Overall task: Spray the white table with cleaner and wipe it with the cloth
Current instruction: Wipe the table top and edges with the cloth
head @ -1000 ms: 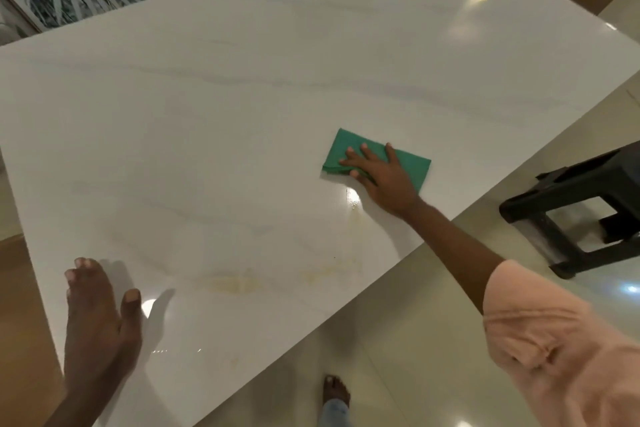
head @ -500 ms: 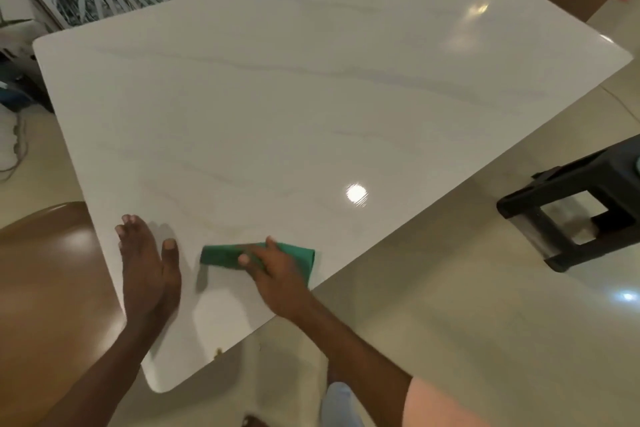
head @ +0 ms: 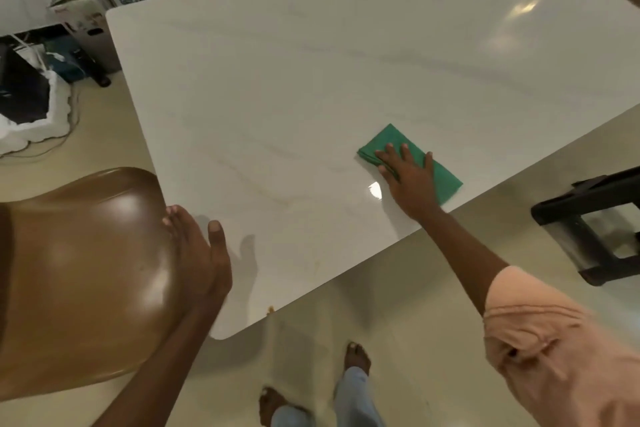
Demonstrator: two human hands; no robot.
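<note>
One table [head: 311,97]. One green cloth [head: 446,177], right of centre. Two hands: left [head: 202,255] at lower left, right [head: 408,180] on the cloth. Two bare feet [head: 356,359] at the bottom. One brown chair [head: 79,274], left. One black stool [head: 588,218], right edge.

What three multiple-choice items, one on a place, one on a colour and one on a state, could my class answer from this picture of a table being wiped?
1. Where does the cloth lie on the table?
A. by the edge nearest the black stool
B. at the far corner
C. on the brown chair

2. What colour is the cloth?
A. yellow
B. green
C. white

3. How is the right hand placed?
A. raised in the air
B. closed in a fist
C. flat on the cloth, fingers spread

Answers: 1 A, the cloth sits near the edge facing the stool. 2 B, it is plainly green. 3 C, the palm presses down with open fingers, while the left hand rests on the table by the chair.
</note>
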